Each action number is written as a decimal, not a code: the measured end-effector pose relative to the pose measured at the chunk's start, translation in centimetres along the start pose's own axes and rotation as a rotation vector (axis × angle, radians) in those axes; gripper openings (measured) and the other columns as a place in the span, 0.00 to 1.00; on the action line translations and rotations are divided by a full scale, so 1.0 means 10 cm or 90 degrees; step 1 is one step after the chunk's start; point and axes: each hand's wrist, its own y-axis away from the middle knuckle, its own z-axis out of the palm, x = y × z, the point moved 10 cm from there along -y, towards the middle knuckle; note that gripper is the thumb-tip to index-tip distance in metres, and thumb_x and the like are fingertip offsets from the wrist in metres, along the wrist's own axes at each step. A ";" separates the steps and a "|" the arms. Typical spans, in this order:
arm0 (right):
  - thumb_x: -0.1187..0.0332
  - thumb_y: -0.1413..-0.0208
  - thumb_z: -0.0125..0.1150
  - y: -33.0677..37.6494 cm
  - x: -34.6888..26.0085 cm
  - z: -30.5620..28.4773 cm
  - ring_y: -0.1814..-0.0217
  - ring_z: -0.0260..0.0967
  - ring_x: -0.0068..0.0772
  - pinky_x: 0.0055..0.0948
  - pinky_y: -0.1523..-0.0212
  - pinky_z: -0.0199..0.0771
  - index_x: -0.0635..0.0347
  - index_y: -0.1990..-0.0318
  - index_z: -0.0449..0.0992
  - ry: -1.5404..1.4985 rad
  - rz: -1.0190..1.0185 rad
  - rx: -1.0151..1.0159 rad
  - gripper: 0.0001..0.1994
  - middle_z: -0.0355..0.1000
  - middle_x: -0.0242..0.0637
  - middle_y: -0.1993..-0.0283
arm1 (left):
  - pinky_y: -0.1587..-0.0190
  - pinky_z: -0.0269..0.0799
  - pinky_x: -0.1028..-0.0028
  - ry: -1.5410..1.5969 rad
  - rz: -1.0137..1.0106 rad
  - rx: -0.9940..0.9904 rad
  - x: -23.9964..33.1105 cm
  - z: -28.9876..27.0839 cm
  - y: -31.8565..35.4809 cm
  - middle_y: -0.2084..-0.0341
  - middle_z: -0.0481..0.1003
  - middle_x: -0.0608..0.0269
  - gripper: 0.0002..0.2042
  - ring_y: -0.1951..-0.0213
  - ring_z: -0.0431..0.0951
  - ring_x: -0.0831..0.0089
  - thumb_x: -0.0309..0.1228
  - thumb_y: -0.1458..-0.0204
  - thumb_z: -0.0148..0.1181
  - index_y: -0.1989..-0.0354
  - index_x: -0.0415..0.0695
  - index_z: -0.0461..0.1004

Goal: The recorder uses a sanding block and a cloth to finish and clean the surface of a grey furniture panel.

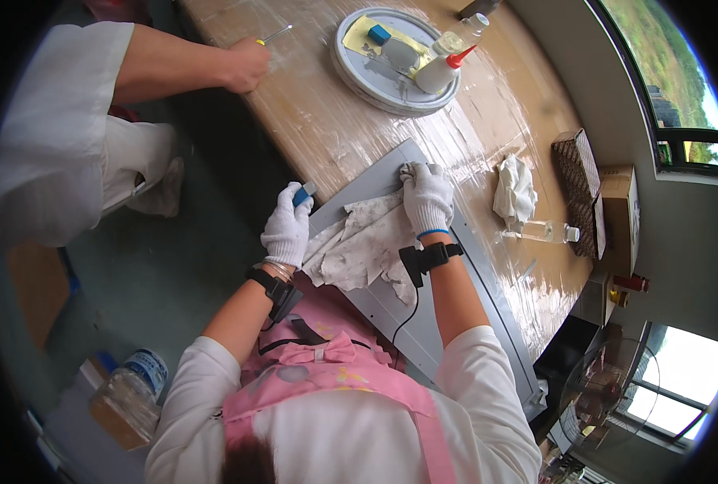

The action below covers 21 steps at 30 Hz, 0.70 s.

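Note:
My left hand (286, 230), in a white glove, is closed around a small blue block (303, 192) with a pale end, beside the left edge of a flat grey panel (381, 177). On that panel lies a crumpled, grey-stained white cloth (363, 246). My right hand (428, 200), also gloved, presses on the panel with its fingers curled; the cloth's upper part seems bunched under them, and the fingertips look grey and dirty. Both wrists carry black strapped devices, and a thin black cable hangs from the right one.
Beyond the panel, a round grey lid (351, 68) bears a red-tipped squeeze bottle (437, 74), a clear bottle and another blue block. A white rag (515, 189) and a clear bottle (548, 231) lie rightward. At left, another person's hand (248, 66) holds a screwdriver (276, 35).

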 end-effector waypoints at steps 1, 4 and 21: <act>0.63 0.47 0.60 -0.04 -0.07 0.01 0.52 0.71 0.51 0.46 0.52 0.71 0.53 0.58 0.79 0.039 -0.011 0.004 0.11 0.73 0.44 0.56 | 0.55 0.76 0.56 -0.018 -0.004 0.002 0.00 0.00 -0.01 0.58 0.80 0.51 0.19 0.57 0.81 0.49 0.39 0.40 0.58 0.41 0.54 0.68; 0.63 0.47 0.57 0.12 -0.38 0.17 0.49 0.70 0.48 0.46 0.51 0.70 0.54 0.59 0.78 0.083 -0.079 -0.072 0.11 0.72 0.43 0.57 | 0.55 0.76 0.57 -0.030 -0.022 0.004 -0.05 0.01 -0.01 0.57 0.80 0.52 0.19 0.56 0.81 0.50 0.38 0.40 0.59 0.41 0.53 0.68; 0.66 0.45 0.52 -0.04 -0.68 0.39 0.49 0.70 0.45 0.42 0.51 0.69 0.55 0.57 0.76 0.227 -0.176 -0.126 0.11 0.71 0.41 0.56 | 0.56 0.76 0.60 0.048 -0.045 0.041 -0.08 -0.07 0.04 0.61 0.82 0.55 0.19 0.59 0.83 0.56 0.35 0.41 0.60 0.41 0.53 0.68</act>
